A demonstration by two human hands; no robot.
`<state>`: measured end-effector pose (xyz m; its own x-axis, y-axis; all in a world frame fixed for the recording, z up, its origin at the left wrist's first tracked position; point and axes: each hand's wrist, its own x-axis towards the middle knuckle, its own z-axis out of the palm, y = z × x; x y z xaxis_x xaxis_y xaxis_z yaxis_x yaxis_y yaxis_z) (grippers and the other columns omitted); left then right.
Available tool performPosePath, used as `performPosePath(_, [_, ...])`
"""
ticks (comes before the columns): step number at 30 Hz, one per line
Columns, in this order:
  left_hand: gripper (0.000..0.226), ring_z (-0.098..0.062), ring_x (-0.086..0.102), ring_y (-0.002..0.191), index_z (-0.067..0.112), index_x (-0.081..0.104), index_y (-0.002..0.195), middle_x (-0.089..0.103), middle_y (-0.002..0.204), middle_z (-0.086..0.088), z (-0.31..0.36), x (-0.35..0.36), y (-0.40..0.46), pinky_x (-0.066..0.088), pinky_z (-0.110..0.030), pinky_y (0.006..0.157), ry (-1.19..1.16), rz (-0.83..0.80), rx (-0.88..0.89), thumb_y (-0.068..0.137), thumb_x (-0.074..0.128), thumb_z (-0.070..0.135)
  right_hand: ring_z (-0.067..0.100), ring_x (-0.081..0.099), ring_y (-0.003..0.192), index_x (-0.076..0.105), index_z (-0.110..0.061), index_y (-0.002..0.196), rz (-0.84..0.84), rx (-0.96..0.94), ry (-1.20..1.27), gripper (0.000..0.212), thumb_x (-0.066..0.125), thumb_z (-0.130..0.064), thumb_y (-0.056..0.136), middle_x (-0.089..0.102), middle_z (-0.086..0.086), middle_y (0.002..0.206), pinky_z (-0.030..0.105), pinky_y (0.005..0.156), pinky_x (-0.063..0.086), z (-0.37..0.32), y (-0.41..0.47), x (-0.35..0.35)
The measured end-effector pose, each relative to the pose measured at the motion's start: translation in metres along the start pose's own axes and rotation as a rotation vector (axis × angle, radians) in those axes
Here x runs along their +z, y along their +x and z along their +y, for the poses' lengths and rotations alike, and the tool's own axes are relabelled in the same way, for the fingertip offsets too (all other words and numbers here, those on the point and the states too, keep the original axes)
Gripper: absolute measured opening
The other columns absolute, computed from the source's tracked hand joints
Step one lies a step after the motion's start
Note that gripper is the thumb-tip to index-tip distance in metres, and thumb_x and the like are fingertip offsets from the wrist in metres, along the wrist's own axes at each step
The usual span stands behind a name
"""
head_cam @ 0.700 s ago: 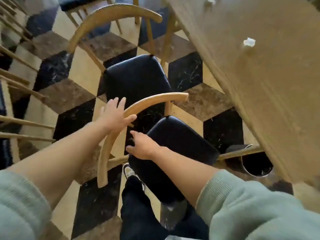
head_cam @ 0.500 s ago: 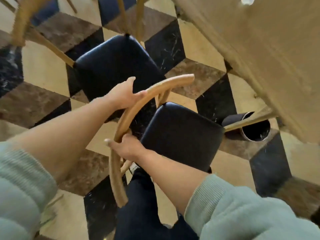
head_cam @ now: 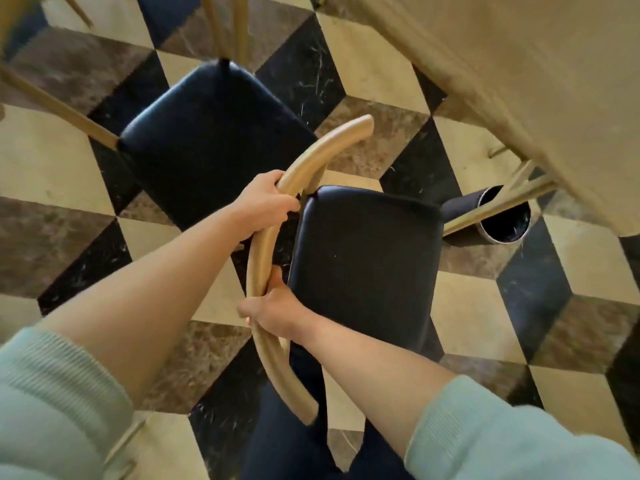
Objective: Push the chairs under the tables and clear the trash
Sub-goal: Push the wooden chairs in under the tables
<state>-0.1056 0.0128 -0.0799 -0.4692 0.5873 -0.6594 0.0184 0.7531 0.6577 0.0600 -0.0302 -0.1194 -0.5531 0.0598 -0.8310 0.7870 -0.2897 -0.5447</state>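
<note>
Both hands, left (head_cam: 265,202), right (head_cam: 277,313), grasp chair backrest (head_cam: 273,233); black bin (head_cam: 504,220) interior dark, contents unclear.

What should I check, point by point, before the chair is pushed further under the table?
1. Left hand closed around the curved backrest: ok.
2. Right hand closed around the same backrest, lower down: ok.
3. Near chair's seat faces the table edge: ok, though still mostly outside it.
4. Path under the table clear: not ok, a black bin stands there by the chair's front leg.
5. Second chair's seat clear of the moving backrest: cannot tell, they overlap in this view.
6. Trash on the tabletop: cannot tell, little of the top shows.
</note>
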Motion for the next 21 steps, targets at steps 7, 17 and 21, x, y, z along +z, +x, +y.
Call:
performPosePath(7, [0.044, -0.018, 0.069, 0.088, 0.035, 0.049, 0.122, 0.064, 0.103, 0.0, -0.008, 0.024, -0.016, 0.057, -0.034, 0.064, -0.189, 0.189, -0.14, 0.087, 0.073, 0.023, 0.019, 0.059, 0.101, 0.024, -0.056, 0.13, -0.125, 0.061, -0.302, 0.085, 0.075, -0.051, 0.062, 0.054, -0.006, 0.112, 0.04, 0.081, 0.053, 0.014, -0.019, -0.057])
performPosePath(17, [0.054, -0.021, 0.068, 0.094, 0.027, 0.047, 0.138, 0.061, 0.108, -0.002, 0.044, 0.126, -0.013, 0.06, -0.05, 0.085, -0.678, 0.566, -0.385, 0.09, 0.071, 0.021, 0.017, 0.065, 0.088, 0.039, -0.05, 0.126, -0.175, -0.069, -0.667, 0.074, 0.073, -0.049, 0.06, 0.062, -0.006, 0.101, 0.042, 0.076, 0.058, 0.026, -0.054, -0.215])
performPosePath(21, [0.053, -0.021, 0.071, 0.096, 0.025, 0.048, 0.14, 0.064, 0.117, -0.005, 0.071, 0.155, -0.003, 0.06, -0.043, 0.085, -0.759, 0.558, -0.408, 0.092, 0.071, 0.027, 0.011, 0.063, 0.079, 0.045, -0.048, 0.13, -0.061, -0.216, -0.762, 0.069, 0.068, -0.045, 0.065, 0.061, -0.013, 0.092, 0.026, 0.06, 0.051, 0.029, -0.07, -0.274])
